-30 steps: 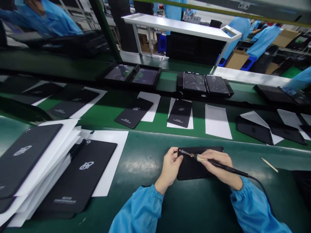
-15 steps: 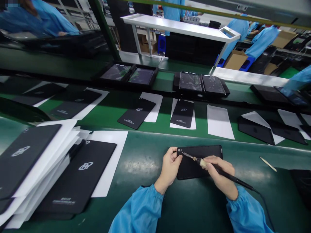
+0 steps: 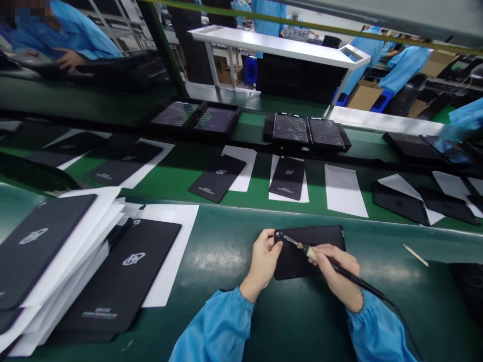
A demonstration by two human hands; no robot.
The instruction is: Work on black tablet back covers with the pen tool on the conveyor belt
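A black tablet back cover (image 3: 302,261) lies on the green bench in front of me. At its upper left corner, my left hand (image 3: 264,259) pinches the edge with thumb and fingers. My right hand (image 3: 337,271) grips a soldering iron (image 3: 309,252) like a pen, its cord trailing toward the lower right. The iron's metal tip meets or hovers just over the corner near a small camera opening (image 3: 278,234), close to my left thumb. Whether the tip touches cannot be made out.
Black back covers (image 3: 132,266) and white sheets (image 3: 173,241) are stacked at left. More covers (image 3: 219,178) and sheets (image 3: 345,191) lie on a green belt beyond the bench. Trays with screens (image 3: 290,128) stand farther back. A thin stick (image 3: 415,255) lies right. A co-worker's hand (image 3: 70,59) shows upper left.
My right hand and the soldering iron have shifted slightly left. Covers on the near belt have drifted right, while the screen trays behind moved left. The co-worker's hand has come into clearer view.
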